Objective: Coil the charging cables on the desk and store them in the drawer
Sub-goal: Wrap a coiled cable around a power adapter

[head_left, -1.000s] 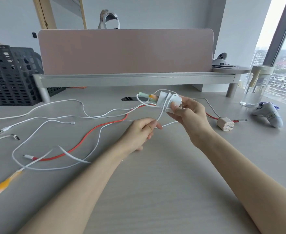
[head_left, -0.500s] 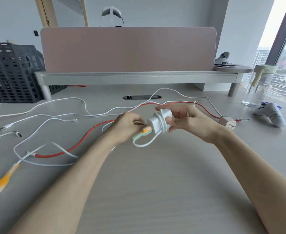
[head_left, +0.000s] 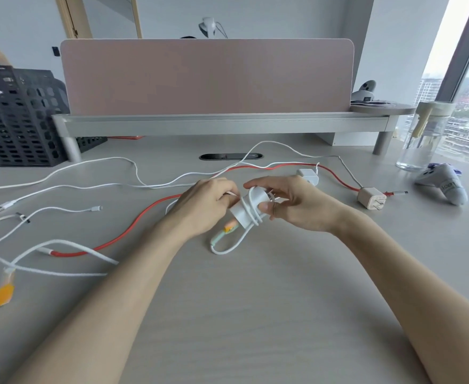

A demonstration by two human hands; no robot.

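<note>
Mid-frame, just above the bench (head_left: 255,314), the right hand (head_left: 291,206) has its fingers clamped on a white charger block (head_left: 240,214) with its white cable (head_left: 252,214) wound round it. The left hand (head_left: 205,206) pinches that cable beside the block. A red cable (head_left: 133,225) sprawls across the bench to the left.

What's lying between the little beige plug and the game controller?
In the head view, only the metal-tipped end of the red cable lies there on the desk, right beside the beige plug and pointing toward the game controller.
</note>
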